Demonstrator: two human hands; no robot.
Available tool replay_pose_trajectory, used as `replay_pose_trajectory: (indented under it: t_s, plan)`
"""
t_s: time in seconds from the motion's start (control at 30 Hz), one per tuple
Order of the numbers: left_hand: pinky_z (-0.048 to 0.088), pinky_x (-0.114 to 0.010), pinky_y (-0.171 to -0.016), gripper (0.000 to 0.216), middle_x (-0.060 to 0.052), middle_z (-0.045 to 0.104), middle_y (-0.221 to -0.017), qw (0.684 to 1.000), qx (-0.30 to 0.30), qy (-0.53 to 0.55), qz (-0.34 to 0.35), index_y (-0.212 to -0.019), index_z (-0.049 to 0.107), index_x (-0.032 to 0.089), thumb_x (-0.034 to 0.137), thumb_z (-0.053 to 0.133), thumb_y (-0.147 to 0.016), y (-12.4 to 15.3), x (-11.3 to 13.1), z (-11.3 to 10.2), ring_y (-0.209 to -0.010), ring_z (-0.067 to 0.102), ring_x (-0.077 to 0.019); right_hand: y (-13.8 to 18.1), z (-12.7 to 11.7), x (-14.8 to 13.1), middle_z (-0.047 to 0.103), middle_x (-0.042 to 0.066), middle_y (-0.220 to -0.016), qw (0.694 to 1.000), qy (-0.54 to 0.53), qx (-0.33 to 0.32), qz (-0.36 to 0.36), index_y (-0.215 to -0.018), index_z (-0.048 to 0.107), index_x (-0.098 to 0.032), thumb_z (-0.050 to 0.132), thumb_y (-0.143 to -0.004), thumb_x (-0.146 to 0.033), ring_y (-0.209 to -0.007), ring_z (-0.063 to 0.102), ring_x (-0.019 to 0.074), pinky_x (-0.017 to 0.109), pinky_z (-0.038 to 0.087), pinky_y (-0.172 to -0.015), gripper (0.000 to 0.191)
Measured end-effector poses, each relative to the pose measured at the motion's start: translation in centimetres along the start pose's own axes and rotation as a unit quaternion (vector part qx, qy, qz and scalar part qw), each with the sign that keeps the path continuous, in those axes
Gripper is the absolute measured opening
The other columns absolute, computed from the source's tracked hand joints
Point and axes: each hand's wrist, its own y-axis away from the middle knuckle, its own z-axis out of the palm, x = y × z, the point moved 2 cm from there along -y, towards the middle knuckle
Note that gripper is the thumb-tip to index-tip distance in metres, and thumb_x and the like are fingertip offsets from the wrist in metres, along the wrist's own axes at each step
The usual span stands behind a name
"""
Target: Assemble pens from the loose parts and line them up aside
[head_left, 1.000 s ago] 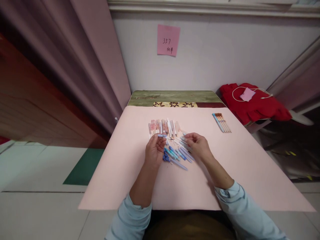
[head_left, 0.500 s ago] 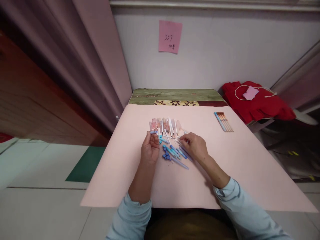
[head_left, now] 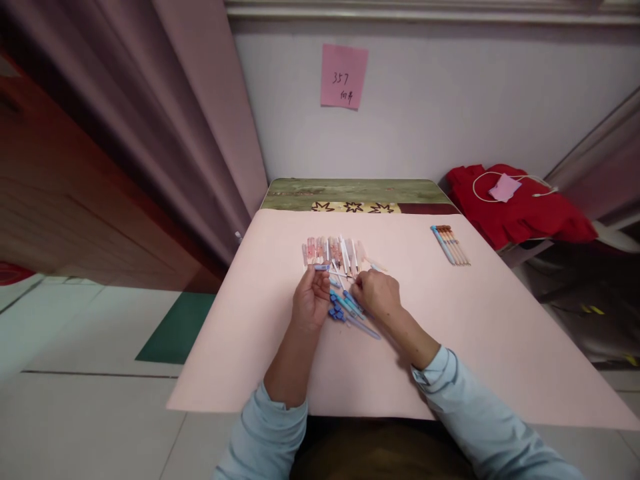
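Head view: left hand [head_left: 311,301] above the pink sheet [head_left: 240,347] on the desk [head_left: 295,193]; fingers pinch a pale-blue pen barrel [head_left: 321,267]. A thin white rod [head_left: 340,273] runs from the barrel toward the right hand [head_left: 379,293], whose fingers are bunched narrow near its far end; cannot tell whether they grip it. Loose blue pens [head_left: 345,302] and dark-blue pieces [head_left: 335,313] lie between the hands. Pink pens [head_left: 320,248] lined up beyond.
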Motion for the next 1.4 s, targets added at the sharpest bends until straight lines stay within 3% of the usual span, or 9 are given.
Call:
replay_pose_trajectory:
  t_s: [0.17,0.3,0.47,0.73,0.83,0.93,1.07,1.27,1.4]
  plan:
    - [0.053,-0.014,-0.056,0.009,-0.004,0.071,-0.071,0.998,-0.036,-0.055,-0.005,-0.083,0.064,0.01,0.019,0.063,-0.087,0.4,-1.0,0.0,-0.059,0.066,-0.0075,2.2,-2.4,1.0,0.071,0.002,-0.069,0.974,-0.215,0.073,0.013,-0.075,0.072,-0.022,0.059,-0.081,-0.034,-0.064,0.063,0.0171,0.026,0.041,-0.06,0.019]
    - [0.046,-0.013,-0.049,0.017,-0.005,0.071,-0.076,0.99,-0.088,-0.104,-0.019,-0.085,0.064,0.01,0.026,0.069,-0.082,0.7,-1.8,0.0,-0.054,0.06,-0.0053,3.1,-3.2,1.0,0.066,0.0,-0.06,0.898,-0.439,0.012,0.009,-0.074,0.07,-0.019,0.065,-0.077,-0.039,-0.053,0.059,0.0138,0.024,0.043,-0.052,0.021]
    - [0.04,-0.014,-0.045,0.028,-0.003,0.069,-0.076,0.98,-0.133,-0.148,-0.007,-0.083,0.061,0.012,0.034,0.076,-0.073,0.9,-2.1,0.0,-0.052,0.056,-0.0046,3.1,-3.1,0.8,0.064,0.0,-0.057,0.861,-0.508,-0.035,0.013,-0.072,0.069,-0.016,0.07,-0.073,-0.04,-0.05,0.055,0.0119,0.023,0.042,-0.05,0.025]
    - [0.04,-0.016,-0.043,0.032,-0.001,0.065,-0.062,0.964,-0.165,-0.21,0.002,-0.082,0.059,0.013,0.038,0.076,-0.073,1.5,-2.2,0.5,-0.048,0.056,-0.0071,3.1,-2.8,1.2,0.059,-0.001,-0.052,0.861,-0.503,-0.07,0.017,-0.064,0.064,-0.016,0.071,-0.072,-0.046,-0.046,0.051,0.0107,0.021,0.037,-0.045,0.032]
    - [0.041,-0.015,-0.041,0.027,-0.002,0.066,-0.064,0.967,-0.161,-0.193,-0.027,-0.083,0.06,0.011,0.033,0.075,-0.075,1.5,-2.3,0.5,-0.048,0.058,-0.0075,3.0,-2.8,1.0,0.058,-0.002,-0.051,0.866,-0.498,-0.042,0.017,-0.063,0.061,-0.017,0.073,-0.07,-0.052,-0.046,0.05,0.0107,0.021,0.037,-0.045,0.037]
    - [0.044,-0.011,-0.041,0.014,-0.004,0.068,-0.068,0.985,-0.093,-0.111,-0.091,-0.083,0.061,0.009,0.023,0.065,-0.086,1.2,-1.9,0.3,-0.048,0.059,-0.0049,2.7,-3.0,1.1,0.054,-0.003,-0.049,0.873,-0.488,0.019,0.018,-0.06,0.058,-0.018,0.071,-0.071,-0.057,-0.045,0.048,0.0104,0.021,0.036,-0.045,0.043]
    - [0.046,-0.005,-0.046,0.021,-0.005,0.068,-0.074,0.992,0.002,0.052,-0.116,-0.083,0.058,0.009,0.017,0.046,-0.097,0.9,-0.8,0.3,-0.049,0.058,-0.0006,2.1,-3.3,2.8,0.053,-0.003,-0.049,0.859,-0.504,0.079,0.042,-0.064,0.06,-0.018,0.059,-0.081,-0.059,-0.046,0.049,0.0116,0.023,0.037,-0.047,0.045]
    - [0.047,-0.007,-0.042,0.019,-0.005,0.069,-0.077,0.994,-0.017,0.042,-0.097,-0.084,0.058,0.01,0.017,0.047,-0.097,1.4,-0.5,0.8,-0.047,0.058,-0.002,2.0,-2.7,4.6,0.067,-0.001,-0.069,0.96,-0.266,0.087,0.024,-0.076,0.071,-0.023,0.062,-0.081,-0.036,-0.06,0.057,0.0137,0.024,0.038,-0.059,0.016]
    - [0.046,-0.007,-0.041,0.018,-0.005,0.07,-0.078,0.997,-0.033,0.01,-0.074,-0.083,0.059,0.01,0.017,0.049,-0.096,1.5,-0.7,1.0,-0.046,0.058,-0.0016,2.0,-1.4,3.9,0.069,0.0,-0.082,0.987,-0.152,0.052,-0.018,-0.078,0.072,-0.025,0.06,-0.082,-0.028,-0.073,0.061,0.0151,0.024,0.037,-0.065,0.013]
